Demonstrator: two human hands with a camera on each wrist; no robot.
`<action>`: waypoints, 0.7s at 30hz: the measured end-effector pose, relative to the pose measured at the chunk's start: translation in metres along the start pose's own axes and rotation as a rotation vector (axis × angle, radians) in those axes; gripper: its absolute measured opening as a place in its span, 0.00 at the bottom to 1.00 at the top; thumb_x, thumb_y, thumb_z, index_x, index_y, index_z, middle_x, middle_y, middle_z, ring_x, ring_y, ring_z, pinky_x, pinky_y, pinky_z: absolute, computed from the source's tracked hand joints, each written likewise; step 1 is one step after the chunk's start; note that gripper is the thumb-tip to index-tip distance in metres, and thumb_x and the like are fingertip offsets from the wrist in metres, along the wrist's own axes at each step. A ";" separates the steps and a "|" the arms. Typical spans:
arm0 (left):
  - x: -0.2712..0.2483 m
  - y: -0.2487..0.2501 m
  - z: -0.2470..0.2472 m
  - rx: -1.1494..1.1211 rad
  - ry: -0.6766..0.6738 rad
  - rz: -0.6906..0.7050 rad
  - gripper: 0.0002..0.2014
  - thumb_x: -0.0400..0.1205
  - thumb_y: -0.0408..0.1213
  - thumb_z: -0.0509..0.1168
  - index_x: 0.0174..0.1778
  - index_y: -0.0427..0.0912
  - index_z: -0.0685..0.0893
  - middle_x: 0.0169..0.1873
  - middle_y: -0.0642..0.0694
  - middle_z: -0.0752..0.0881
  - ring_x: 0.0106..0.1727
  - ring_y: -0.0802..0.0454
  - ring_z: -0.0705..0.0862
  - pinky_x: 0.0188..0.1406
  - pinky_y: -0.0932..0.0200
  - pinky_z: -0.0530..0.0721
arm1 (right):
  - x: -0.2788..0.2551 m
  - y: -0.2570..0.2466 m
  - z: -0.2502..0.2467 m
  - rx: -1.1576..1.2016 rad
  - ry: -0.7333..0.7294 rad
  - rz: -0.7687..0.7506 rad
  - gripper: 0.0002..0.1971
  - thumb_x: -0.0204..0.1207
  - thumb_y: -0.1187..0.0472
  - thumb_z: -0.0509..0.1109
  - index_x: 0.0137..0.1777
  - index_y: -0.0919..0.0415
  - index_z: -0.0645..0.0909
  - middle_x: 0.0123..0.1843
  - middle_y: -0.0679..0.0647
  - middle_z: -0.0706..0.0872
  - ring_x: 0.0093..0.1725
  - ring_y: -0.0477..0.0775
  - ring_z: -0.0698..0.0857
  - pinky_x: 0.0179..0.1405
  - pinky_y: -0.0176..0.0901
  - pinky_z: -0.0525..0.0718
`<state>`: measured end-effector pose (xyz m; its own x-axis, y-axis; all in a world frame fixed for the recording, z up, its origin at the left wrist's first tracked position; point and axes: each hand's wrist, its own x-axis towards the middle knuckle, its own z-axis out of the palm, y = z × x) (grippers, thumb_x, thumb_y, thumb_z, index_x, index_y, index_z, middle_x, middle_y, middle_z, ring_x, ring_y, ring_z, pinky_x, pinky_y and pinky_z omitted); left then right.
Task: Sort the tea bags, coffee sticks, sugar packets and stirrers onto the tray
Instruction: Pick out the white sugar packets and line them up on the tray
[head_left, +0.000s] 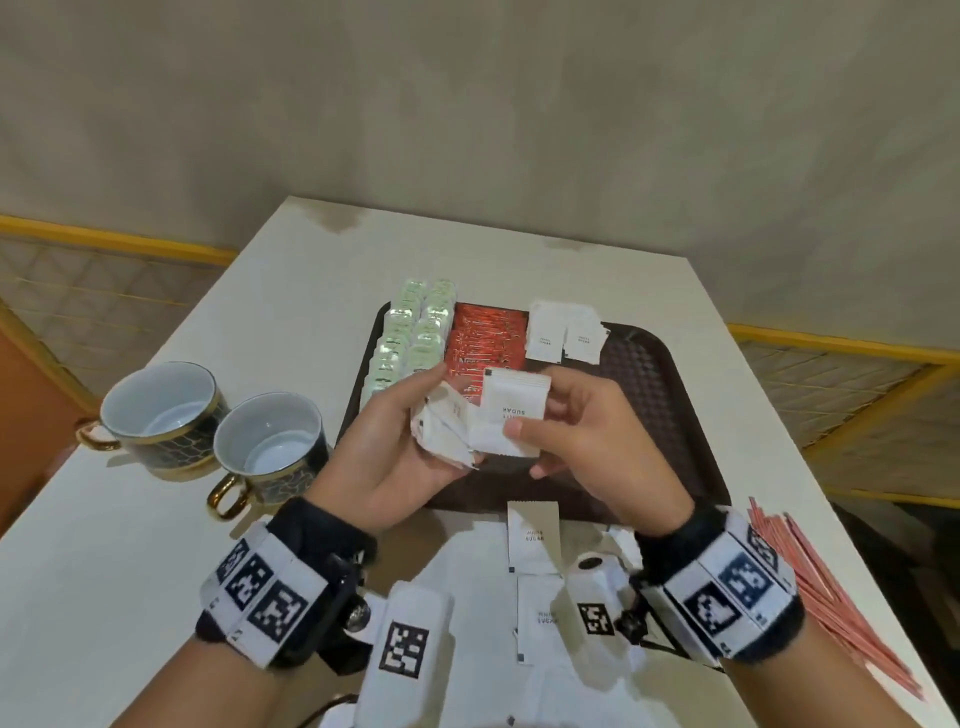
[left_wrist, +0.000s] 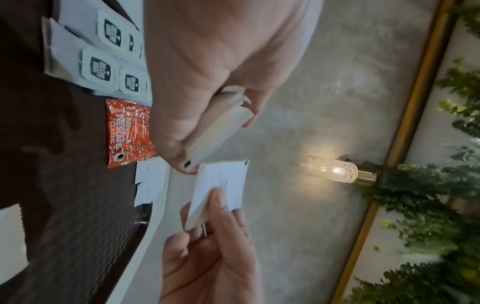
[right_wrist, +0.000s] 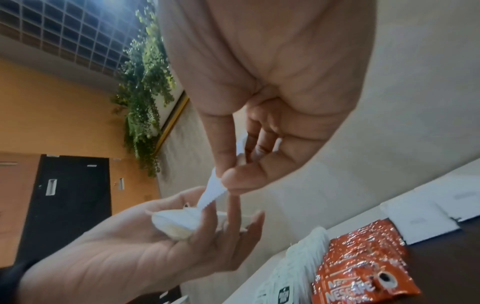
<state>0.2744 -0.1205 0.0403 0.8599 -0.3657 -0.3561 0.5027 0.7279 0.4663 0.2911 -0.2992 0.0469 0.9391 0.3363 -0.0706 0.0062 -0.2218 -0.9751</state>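
A dark brown tray (head_left: 665, 395) holds pale green tea bags (head_left: 410, 332) at its left, red coffee sticks (head_left: 485, 338) in the middle and white sugar packets (head_left: 563, 332) beside them. Above the tray my left hand (head_left: 415, 431) cups a bunch of white sugar packets (head_left: 441, 431). My right hand (head_left: 561, 415) pinches one sugar packet (head_left: 511, 410) between thumb and fingers, right next to the bunch. In the left wrist view the pinched packet (left_wrist: 221, 185) hangs below the held stack (left_wrist: 221, 123). Red stirrers (head_left: 831, 597) lie on the table at the right.
Two dark cups with gold handles (head_left: 218, 431) stand left of the tray. More sugar packets (head_left: 532, 540) lie on the white table (head_left: 130, 545) between my wrists. The tray's right part is bare. A wall stands behind the table.
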 end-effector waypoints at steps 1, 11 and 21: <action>-0.003 0.000 -0.001 -0.043 -0.001 -0.011 0.24 0.80 0.36 0.61 0.72 0.33 0.76 0.65 0.32 0.84 0.60 0.38 0.86 0.48 0.47 0.90 | -0.007 -0.001 -0.004 0.012 0.023 -0.010 0.16 0.76 0.72 0.72 0.62 0.59 0.83 0.54 0.53 0.91 0.50 0.54 0.91 0.31 0.41 0.88; -0.024 -0.018 -0.006 0.236 0.016 0.028 0.23 0.77 0.24 0.63 0.70 0.35 0.80 0.61 0.31 0.86 0.62 0.36 0.86 0.52 0.45 0.89 | -0.057 0.007 -0.009 0.176 0.147 0.023 0.16 0.75 0.76 0.70 0.60 0.63 0.82 0.52 0.57 0.92 0.51 0.55 0.91 0.44 0.40 0.89; -0.027 -0.033 -0.003 0.259 0.102 0.213 0.18 0.79 0.21 0.66 0.64 0.35 0.82 0.58 0.35 0.89 0.59 0.37 0.88 0.50 0.45 0.90 | -0.074 0.017 0.010 0.203 0.284 -0.077 0.09 0.79 0.72 0.69 0.54 0.61 0.85 0.48 0.57 0.92 0.41 0.52 0.87 0.34 0.41 0.84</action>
<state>0.2342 -0.1326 0.0317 0.9413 -0.1519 -0.3014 0.3297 0.6058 0.7241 0.2188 -0.3187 0.0335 0.9967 0.0711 0.0381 0.0389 -0.0100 -0.9992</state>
